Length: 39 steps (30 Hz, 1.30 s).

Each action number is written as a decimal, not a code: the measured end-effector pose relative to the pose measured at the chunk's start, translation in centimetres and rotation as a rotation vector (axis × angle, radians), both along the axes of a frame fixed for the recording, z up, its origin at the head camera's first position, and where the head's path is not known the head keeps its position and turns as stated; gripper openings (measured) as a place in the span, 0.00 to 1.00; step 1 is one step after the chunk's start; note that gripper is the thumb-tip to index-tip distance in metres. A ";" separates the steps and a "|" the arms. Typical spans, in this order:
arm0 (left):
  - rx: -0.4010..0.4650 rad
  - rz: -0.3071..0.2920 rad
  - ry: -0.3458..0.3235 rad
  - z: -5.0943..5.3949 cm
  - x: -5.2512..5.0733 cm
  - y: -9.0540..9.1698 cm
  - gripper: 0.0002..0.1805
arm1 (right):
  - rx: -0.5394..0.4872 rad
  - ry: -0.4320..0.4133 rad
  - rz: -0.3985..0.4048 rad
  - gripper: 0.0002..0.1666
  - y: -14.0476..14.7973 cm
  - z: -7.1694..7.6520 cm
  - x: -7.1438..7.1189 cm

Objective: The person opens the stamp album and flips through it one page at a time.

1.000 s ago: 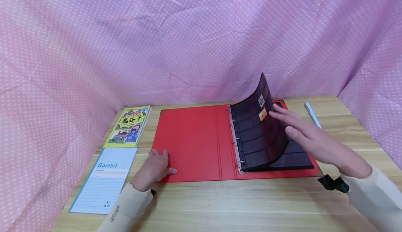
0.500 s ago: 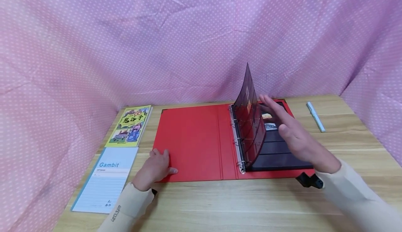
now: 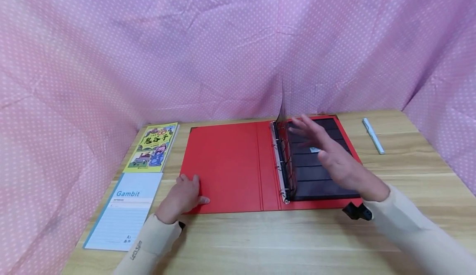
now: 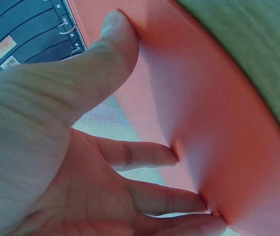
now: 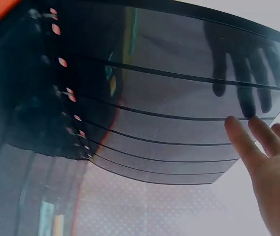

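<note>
Head view shows a wooden table [image 3: 260, 240] before a pink dotted curtain [image 3: 238, 51]. The red binder [image 3: 268, 163] lies open, its raised dark page [image 5: 174, 110] nearly edge-on; the right hand [image 3: 340, 165], fingers spread, partly hides the sheet [image 3: 310, 173] below, page contact unclear. The left hand [image 3: 183, 196], fingers extended, touches the cover [image 3: 227, 163]. Wood separates binder from pen [image 3: 373, 136]; the near edge is cut off.
</note>
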<state>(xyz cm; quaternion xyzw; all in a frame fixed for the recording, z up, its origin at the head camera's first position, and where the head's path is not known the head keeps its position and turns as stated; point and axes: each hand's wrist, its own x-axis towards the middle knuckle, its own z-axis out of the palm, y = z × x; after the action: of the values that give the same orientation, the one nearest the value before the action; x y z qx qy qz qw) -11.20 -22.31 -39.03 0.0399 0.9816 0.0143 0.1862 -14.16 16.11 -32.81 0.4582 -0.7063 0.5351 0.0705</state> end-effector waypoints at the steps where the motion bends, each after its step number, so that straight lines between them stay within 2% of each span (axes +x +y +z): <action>1: 0.008 -0.003 0.003 0.1 0.0 -0.1 0.39 | 0.041 -0.011 -0.012 0.41 0.0 -0.2 0.1; 5: 0.076 0.006 0.030 1.2 0.0 -0.9 0.36 | 0.260 -0.055 -0.069 0.31 -0.1 -1.6 0.3; 7: 0.135 0.002 0.093 2.2 -0.3 -1.3 0.32 | 0.377 -0.081 -0.091 0.28 -0.2 -2.5 0.5; 10: 0.251 -0.028 0.230 4.0 -0.8 -1.4 0.27 | 0.525 -0.115 -0.112 0.26 -0.6 -3.8 0.8; 13: 0.359 -0.056 0.325 5.7 -1.6 -0.9 0.27 | 0.605 -0.159 -0.104 0.29 -1.1 -4.8 1.1; 15: 0.391 -0.059 0.334 6.4 -2.1 -0.1 0.30 | 0.639 -0.164 -0.091 0.29 -1.5 -5.4 1.2; 17: 0.394 -0.075 0.316 6.4 -2.6 0.9 0.32 | 0.658 -0.156 -0.079 0.28 -2.0 -5.7 1.3; 19: 0.355 -0.095 0.270 5.9 -3.0 2.1 0.36 | 0.678 -0.133 -0.073 0.28 -2.3 -6.0 1.3; 22: 0.272 -0.129 0.165 4.2 -3.6 3.8 0.42 | 0.707 -0.098 -0.079 0.28 -2.6 -6.4 1.2; 25: 0.190 -0.128 0.067 2.2 -4.0 5.1 0.46 | 0.735 -0.082 -0.086 0.28 -2.8 -6.6 1.2; 27: 0.158 -0.110 0.019 1.2 -4.1 5.6 0.47 | 0.741 -0.074 -0.084 0.28 -2.8 -6.7 1.1; 32: 0.069 -0.119 -0.002 -0.2 -4.3 6.3 0.48 | 0.724 -0.111 -0.068 0.30 -2.5 -6.5 0.7; 39: -0.015 -0.136 0.008 -1.1 -4.5 7.1 0.50 | 0.734 -0.281 -0.178 0.44 -1.0 -7.5 -0.5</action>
<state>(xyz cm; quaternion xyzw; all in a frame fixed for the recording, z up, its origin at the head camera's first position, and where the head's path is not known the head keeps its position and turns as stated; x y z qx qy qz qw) -15.68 -15.19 -40.10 0.1052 0.9775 -0.0057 0.1829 -14.67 15.14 -40.26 0.3124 -0.8900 0.2966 -0.1492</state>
